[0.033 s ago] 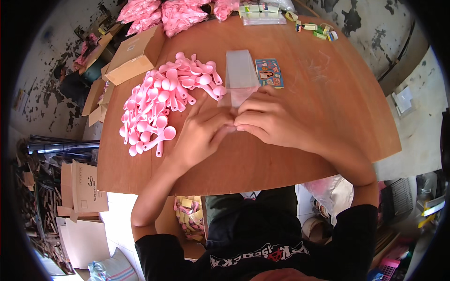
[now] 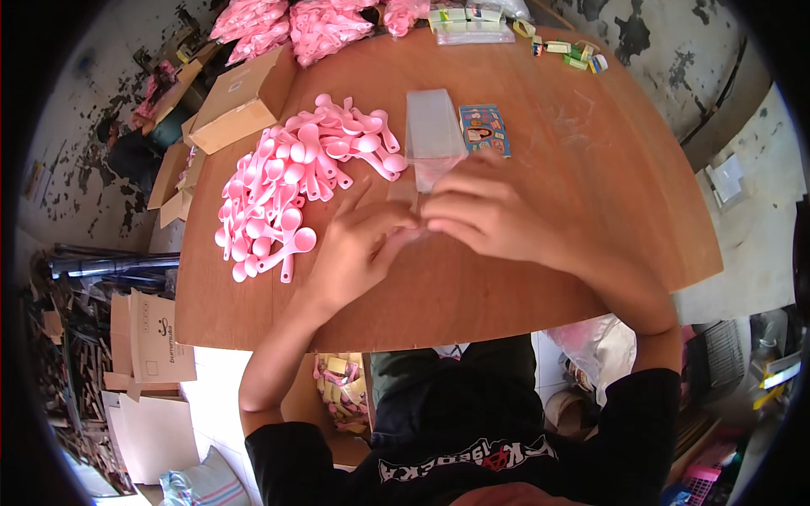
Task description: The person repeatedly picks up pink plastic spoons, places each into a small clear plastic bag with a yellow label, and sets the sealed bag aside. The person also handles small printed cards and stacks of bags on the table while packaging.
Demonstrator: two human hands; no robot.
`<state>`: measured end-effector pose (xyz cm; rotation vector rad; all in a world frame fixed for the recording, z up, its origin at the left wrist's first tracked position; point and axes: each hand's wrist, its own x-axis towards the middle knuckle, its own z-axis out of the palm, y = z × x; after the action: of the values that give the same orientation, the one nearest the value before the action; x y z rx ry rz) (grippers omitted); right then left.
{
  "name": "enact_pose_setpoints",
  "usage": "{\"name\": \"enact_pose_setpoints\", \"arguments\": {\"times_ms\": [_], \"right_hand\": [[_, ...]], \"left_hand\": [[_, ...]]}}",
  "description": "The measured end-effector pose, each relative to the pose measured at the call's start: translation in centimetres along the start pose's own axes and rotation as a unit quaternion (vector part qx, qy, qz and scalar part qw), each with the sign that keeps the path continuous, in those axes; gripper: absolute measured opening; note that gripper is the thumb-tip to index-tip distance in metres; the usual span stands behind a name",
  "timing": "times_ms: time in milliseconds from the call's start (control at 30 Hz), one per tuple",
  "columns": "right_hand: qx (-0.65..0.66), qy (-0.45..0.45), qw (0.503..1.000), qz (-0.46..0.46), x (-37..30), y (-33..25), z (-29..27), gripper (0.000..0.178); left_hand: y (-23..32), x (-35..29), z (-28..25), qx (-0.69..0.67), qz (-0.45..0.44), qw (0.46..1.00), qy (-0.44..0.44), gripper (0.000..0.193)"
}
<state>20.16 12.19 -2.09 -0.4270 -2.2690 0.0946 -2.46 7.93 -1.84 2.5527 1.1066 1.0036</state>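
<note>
Over the near middle of the table, my left hand [image 2: 359,244] and my right hand [image 2: 489,211] meet with fingertips pinched together. Between them is a small clear plastic bag [image 2: 405,196], partly hidden by the fingers; what is inside it, if anything, I cannot make out. My right hand is a little smeared by motion. Just beyond the fingers lies a stack of clear plastic bags [image 2: 434,126]. To its right sits a stack of blue printed cards [image 2: 483,131]. Left of my hands spreads a heap of pink plastic spoons [image 2: 291,173].
A cardboard box [image 2: 240,99] stands at the table's far left, near bagged pink spoons [image 2: 331,32]. Tape rolls [image 2: 578,57] and clear packs [image 2: 474,32] lie along the far edge. Below the near edge, an open carton [image 2: 342,392] holds small packets.
My fingertips have drawn slightly apart, the left hand shifting a little left and down. The right hand has become blurred, and more clear plastic shows between the hands.
</note>
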Motion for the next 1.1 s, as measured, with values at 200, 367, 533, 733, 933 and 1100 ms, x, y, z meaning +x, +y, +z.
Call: {"name": "enact_pose_setpoints", "arguments": {"times_ms": [200, 367, 533, 733, 933, 1100], "right_hand": [[-0.086, -0.05, 0.981, 0.166, -2.4, 7.9, -0.9, 0.027], [-0.076, -0.096, 0.972, 0.202, -2.8, 10.3, -1.7, 0.024], [-0.021, -0.061, 0.977, 0.205, -3.1, 10.7, -2.3, 0.019], [-0.218, 0.092, 0.954, 0.184, 0.2, 5.9, -4.4, 0.018], [0.165, 0.215, 0.945, 0.185, 3.6, -1.7, -4.9, 0.015], [0.227, 0.13, 0.95, 0.169, 4.9, -3.4, -3.3, 0.014]], "left_hand": [[1.1, -4.7, -0.7, -0.353, -0.228, 0.894, 0.153, 0.019], [2.0, -5.2, -0.8, -0.393, -0.219, 0.867, 0.216, 0.033], [3.0, -5.1, -0.5, -0.398, -0.231, 0.851, 0.252, 0.032], [3.1, -4.4, -0.8, -0.415, -0.259, 0.827, 0.277, 0.045], [2.6, -4.1, -0.6, -0.413, -0.268, 0.841, 0.225, 0.05], [3.5, -3.8, -0.5, -0.423, -0.236, 0.856, 0.179, 0.058]]}}
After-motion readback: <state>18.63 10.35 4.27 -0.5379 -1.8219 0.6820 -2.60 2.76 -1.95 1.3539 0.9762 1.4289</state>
